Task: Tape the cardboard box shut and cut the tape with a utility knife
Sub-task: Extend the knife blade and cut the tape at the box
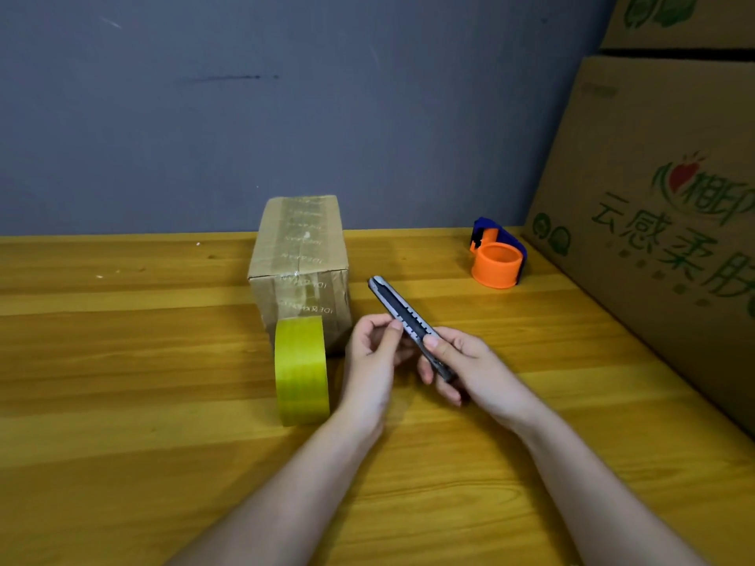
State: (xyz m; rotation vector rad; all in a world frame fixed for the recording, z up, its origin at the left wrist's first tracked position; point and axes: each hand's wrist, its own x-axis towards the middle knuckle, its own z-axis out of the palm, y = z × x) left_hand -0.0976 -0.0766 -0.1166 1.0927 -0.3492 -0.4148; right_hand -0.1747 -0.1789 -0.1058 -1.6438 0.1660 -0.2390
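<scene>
A small cardboard box (300,259) stands on the wooden table, its flaps down and strips of clear tape running over its top and front. A yellow-green tape roll (301,369) stands on edge just in front of it, touching its lower front. To the right of the roll, I hold a dark utility knife (402,316) above the table, its tip pointing up and to the far left. My right hand (461,363) grips the handle with the thumb on the slider track. My left hand (374,349) pinches the knife's body at mid-length.
An orange and blue tape dispenser (499,259) sits at the back right of the table (122,402). Large printed cardboard cartons (662,222) lean along the right edge. A grey wall (286,96) closes off the back.
</scene>
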